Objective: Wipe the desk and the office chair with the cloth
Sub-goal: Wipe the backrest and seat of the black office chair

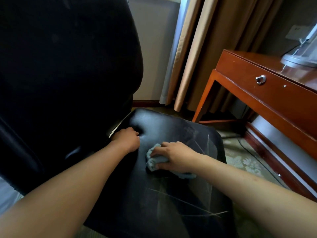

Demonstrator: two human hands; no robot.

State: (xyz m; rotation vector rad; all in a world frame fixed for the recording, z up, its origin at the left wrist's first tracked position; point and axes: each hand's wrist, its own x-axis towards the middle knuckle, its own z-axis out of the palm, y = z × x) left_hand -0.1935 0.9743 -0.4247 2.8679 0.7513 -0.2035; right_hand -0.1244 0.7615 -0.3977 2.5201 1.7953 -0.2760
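cloth (pixel 157 162): bunched up mid-seat on the office chair (pixel 171 194)
right hand (pixel 175 156): fingers clamped round it, pressing down
left hand (pixel 127 139): fist curled, resting by the backrest
bench (pixel 267 93): off right, near curtain (pixel 197 48)

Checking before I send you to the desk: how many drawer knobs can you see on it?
1: a metal knob on the drawer front of the wooden desk, right of the chair seat. The desk runs past the frame's right edge, so more may be hidden.

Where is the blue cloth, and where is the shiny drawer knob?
cloth (pixel 153 161), head view, bunched blue part left of the hand.
drawer knob (pixel 260 79), head view, middle of the metal knob.
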